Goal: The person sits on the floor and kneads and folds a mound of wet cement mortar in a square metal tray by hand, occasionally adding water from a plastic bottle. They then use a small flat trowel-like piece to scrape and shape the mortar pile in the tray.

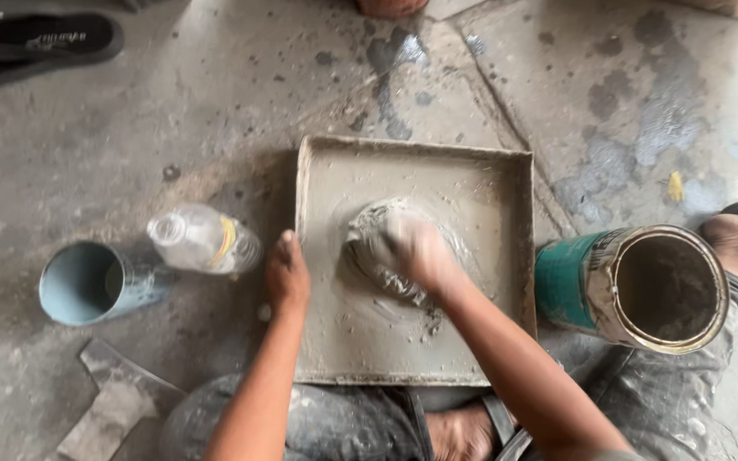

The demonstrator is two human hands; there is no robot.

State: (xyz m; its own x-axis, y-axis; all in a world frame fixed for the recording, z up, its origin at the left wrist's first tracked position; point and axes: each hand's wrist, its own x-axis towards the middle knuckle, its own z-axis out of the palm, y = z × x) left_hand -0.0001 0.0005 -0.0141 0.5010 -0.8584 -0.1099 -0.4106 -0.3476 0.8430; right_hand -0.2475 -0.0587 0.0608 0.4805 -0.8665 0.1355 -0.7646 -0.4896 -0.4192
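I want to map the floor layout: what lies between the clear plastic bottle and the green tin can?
In the head view, the square tray of grey paste, with both hands at it.

Right hand [412,248] is motion-blurred and mud-coated, its fingers lost in the lump [377,243]; sandal [36,41] cut by the left edge; can's [634,286] inside too dark to read

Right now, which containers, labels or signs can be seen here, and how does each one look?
Plastic bottle: lying left of the tray, clear, with a yellow and red label band.
Metal can: lying right of the tray, round, green side, open mouth.
Pipe piece: far left, short, pale blue, open end.
Sandal: top left, black, white lettering.
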